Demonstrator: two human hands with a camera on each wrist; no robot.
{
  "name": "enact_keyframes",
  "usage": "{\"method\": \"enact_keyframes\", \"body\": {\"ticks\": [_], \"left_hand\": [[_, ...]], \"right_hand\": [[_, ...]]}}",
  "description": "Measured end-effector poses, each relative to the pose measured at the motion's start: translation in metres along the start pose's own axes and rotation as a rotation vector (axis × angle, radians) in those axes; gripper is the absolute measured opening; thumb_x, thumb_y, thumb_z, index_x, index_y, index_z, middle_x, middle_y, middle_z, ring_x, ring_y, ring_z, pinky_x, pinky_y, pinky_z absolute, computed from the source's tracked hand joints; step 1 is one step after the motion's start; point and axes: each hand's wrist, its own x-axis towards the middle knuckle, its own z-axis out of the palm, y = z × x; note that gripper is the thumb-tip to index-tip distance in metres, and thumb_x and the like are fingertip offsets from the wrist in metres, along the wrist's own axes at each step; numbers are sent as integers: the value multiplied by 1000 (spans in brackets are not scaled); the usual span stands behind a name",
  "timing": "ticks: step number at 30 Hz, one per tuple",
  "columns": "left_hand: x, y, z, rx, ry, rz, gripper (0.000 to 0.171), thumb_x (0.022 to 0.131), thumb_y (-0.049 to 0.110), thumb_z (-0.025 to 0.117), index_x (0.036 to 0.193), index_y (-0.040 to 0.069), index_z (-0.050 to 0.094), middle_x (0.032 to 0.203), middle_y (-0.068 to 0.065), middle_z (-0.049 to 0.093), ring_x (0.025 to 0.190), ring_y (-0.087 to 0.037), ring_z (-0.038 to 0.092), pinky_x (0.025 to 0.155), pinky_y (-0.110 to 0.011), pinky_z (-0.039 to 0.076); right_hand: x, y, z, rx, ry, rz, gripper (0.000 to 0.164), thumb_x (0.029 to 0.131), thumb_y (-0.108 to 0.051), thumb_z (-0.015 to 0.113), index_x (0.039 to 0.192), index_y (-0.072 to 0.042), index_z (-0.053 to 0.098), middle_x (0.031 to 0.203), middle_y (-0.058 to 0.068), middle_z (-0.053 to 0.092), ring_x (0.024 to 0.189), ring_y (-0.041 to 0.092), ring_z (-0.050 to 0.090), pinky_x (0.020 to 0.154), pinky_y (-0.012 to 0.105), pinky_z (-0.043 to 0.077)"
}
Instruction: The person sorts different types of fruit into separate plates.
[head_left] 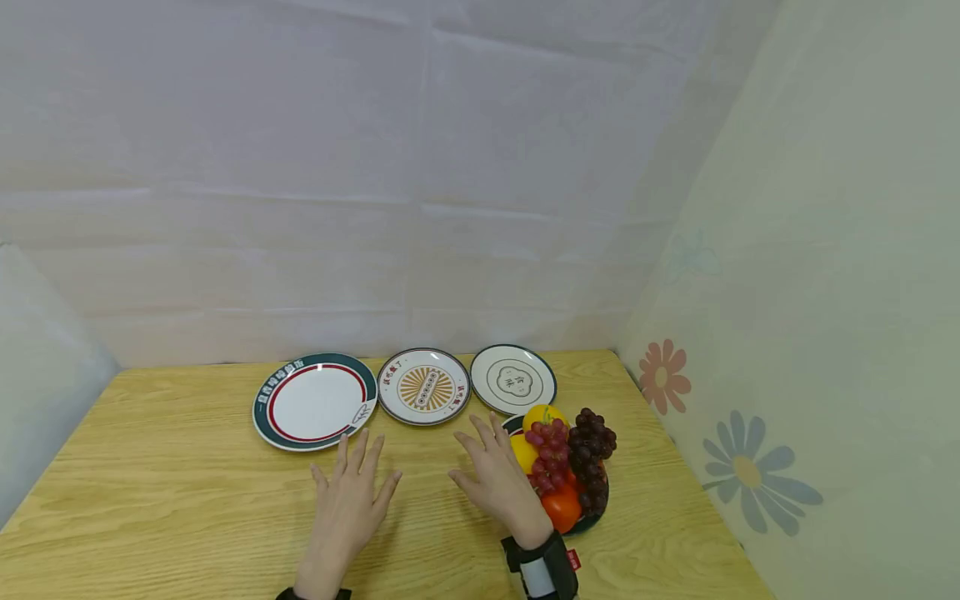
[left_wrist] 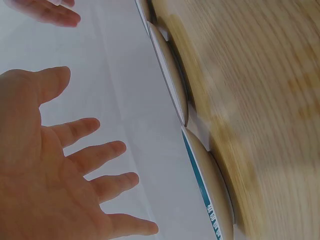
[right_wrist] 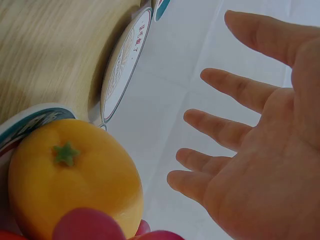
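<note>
My left hand [head_left: 348,504] hovers over the table with fingers spread, just in front of a large white plate [head_left: 318,404] with a green rim and red ring. Nothing is in its palm in the left wrist view. My right hand [head_left: 501,479] is spread too and holds nothing. It is nearest to a dark-rimmed plate [head_left: 585,525] heaped with fruit. On that heap are an orange [right_wrist: 75,175] with a green stem mark, red grapes [head_left: 551,454], dark purple grapes [head_left: 591,450] and a red-orange round fruit [head_left: 561,508]. The fruit hides most of that plate.
A plate with a sunburst print [head_left: 424,387] and a small white plate [head_left: 513,380] with a dark rim line the back of the wooden table [head_left: 187,475]. Behind hangs a pale cloth [head_left: 337,208]; a flower-printed cloth [head_left: 750,333] bounds the right side.
</note>
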Motion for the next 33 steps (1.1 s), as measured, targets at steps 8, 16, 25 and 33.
{"method": "enact_keyframes", "body": {"ticks": [8,16,25,33], "left_hand": [[-1,1,-1,-1,-6,4,57,94,40,56,140,8,46,150,-19,37,141,-47,25,98,-82,15],[-1,-1,-1,-13,-3,8,57,94,39,56,140,8,46,150,-19,38,141,-47,25,98,-81,14],[-1,-1,1,-15,-2,8,57,94,39,57,140,8,46,149,-20,39,141,-47,25,98,-81,14],[-1,-1,1,-10,-9,6,57,94,39,55,141,8,45,149,-20,39,141,-47,24,99,-81,13]], "right_hand": [[-2,-2,-1,-3,-12,19,49,85,-33,70,127,-10,60,146,18,42,139,49,27,107,62,33],[-6,0,-10,-71,175,39,48,81,-26,75,122,-6,61,138,21,49,131,46,41,104,58,39],[-13,32,-19,-242,339,476,61,80,-28,76,131,-4,54,132,27,48,112,47,48,89,54,48],[-14,40,-16,-291,357,549,53,78,-28,78,122,-3,59,113,28,55,92,43,54,73,51,53]]}}
